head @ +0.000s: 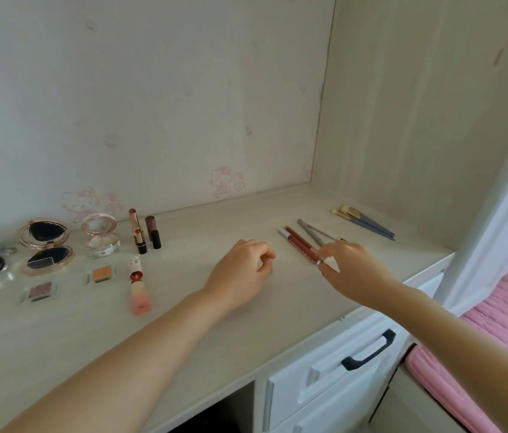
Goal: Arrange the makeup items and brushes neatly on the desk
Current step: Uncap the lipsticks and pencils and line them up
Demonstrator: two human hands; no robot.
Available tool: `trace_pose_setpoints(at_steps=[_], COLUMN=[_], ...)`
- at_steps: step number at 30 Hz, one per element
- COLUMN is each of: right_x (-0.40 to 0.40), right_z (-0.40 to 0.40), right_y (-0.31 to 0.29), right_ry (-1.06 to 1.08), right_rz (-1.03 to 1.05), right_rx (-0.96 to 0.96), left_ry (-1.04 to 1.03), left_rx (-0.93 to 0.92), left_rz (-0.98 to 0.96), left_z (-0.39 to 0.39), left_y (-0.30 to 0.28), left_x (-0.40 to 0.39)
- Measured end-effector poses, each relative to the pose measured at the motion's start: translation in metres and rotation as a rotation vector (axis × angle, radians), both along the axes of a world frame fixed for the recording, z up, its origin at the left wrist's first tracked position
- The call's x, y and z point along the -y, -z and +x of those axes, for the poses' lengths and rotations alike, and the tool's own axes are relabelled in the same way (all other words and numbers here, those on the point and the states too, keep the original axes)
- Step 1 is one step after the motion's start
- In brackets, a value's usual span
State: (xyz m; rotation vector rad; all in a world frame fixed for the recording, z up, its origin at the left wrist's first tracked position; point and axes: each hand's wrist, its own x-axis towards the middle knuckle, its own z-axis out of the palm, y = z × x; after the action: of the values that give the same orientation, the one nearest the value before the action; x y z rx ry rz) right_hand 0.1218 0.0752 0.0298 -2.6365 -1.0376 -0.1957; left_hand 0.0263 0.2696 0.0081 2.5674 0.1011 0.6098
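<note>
While the compacts (45, 245) and lipsticks (143, 231) sit grouped at the desk's (184, 323) left and the brushes (363, 221) lie together far right, the right hand (352, 270) pinches the pencils' (301, 245) near ends, squaring that row; the left hand (241, 273) rests loosely curled, holding nothing. Nearly done, I'd say.

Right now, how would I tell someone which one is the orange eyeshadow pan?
Start at the open compacts on the desk's left end. Just in front of the pale round compact lies the orange eyeshadow pan. Its neighbour to the left, the brownish pan, is darker.
</note>
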Motion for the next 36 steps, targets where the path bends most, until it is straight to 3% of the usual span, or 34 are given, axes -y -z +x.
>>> trace_pose_setpoints(at_steps=[7,17,25,36], right_x=[0.014,0.002,-0.009,-0.006], right_z=[0.027,0.043,0.046,0.043], right_y=[0.009,0.022,0.029,0.035], right_ry=[0.033,0.037,0.044,0.049], right_rz=[0.016,0.027,0.045,0.104], right_rx=[-0.019,0.058,0.036,0.025], left_ry=[0.024,-0.099,-0.18,-0.249], left_rx=[-0.041,-0.038,-0.346,-0.301], left_rz=[0.012,0.032,-0.023,-0.163], left_z=[0.057,0.11,0.134,0.14], left_y=[0.0,0.004,0.004,0.004], left_x=[0.016,0.001,0.003,0.006])
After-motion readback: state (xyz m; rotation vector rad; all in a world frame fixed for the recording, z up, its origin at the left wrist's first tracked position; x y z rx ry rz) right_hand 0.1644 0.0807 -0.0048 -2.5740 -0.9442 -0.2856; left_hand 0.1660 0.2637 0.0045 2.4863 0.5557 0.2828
